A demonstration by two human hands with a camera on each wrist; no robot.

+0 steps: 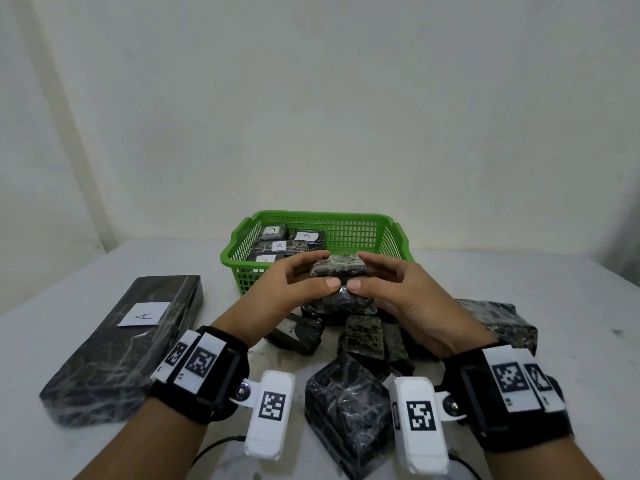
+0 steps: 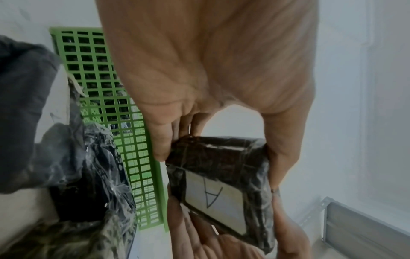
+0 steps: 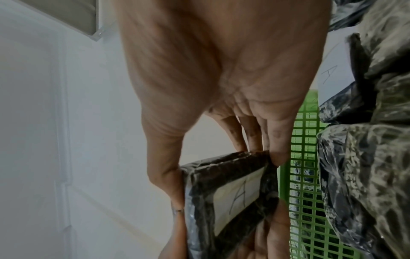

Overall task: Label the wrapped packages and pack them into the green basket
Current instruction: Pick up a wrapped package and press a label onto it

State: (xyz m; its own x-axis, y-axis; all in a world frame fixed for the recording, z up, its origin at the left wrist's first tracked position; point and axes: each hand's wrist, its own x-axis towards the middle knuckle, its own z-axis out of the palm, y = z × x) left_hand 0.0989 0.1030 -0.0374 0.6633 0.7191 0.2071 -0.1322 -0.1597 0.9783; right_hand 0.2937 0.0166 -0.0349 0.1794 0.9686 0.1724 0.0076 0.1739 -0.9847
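Both hands hold one small dark marbled wrapped package in the air just in front of the green basket. My left hand grips its left end, thumb near and fingers far. My right hand grips the right end the same way. On the package's underside a white label marked "A" faces the wrist cameras. The basket holds several labelled packages in its left half.
A long wrapped box with an "A" label lies on the white table at left. A pile of loose wrapped packages sits below my hands, with a large one near and another at right.
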